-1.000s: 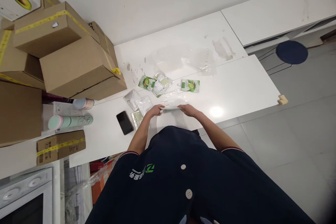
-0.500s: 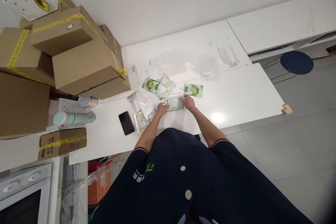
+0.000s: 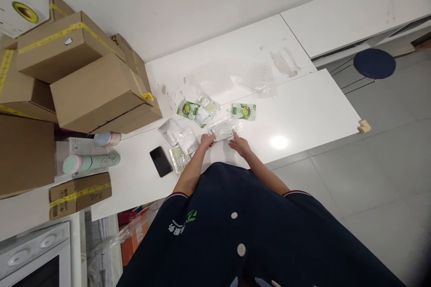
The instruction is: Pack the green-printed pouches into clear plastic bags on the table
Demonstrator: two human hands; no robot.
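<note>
My left hand (image 3: 207, 140) is closed on the left end of a clear plastic packet (image 3: 222, 130), which looks pale and crinkled; its contents are hard to make out. At the packet's right end, my right hand (image 3: 240, 145) has its fingers apart, with a fingertip at or close to the packet's edge. Just beyond lies a green-and-white pouch (image 3: 244, 111) with a fruit picture. A similar pouch (image 3: 187, 109) and a flat packet with a pale green panel (image 3: 208, 108) overlap to the left. Silvery-white packets (image 3: 186, 140) lie left of my left hand.
A black phone (image 3: 160, 161) rests on the white table (image 3: 296, 112). Clear plastic film (image 3: 256, 80) lies toward the wall. Stacked cardboard boxes (image 3: 101, 92), a mint bottle (image 3: 90, 162) and a lidded jar (image 3: 107, 138) stand left. A blue stool (image 3: 374, 63) is at the right.
My right hand has loosened from the packet's right end and drawn slightly toward me, fingers spreading. My left hand keeps its hold. The view has shifted a little.
</note>
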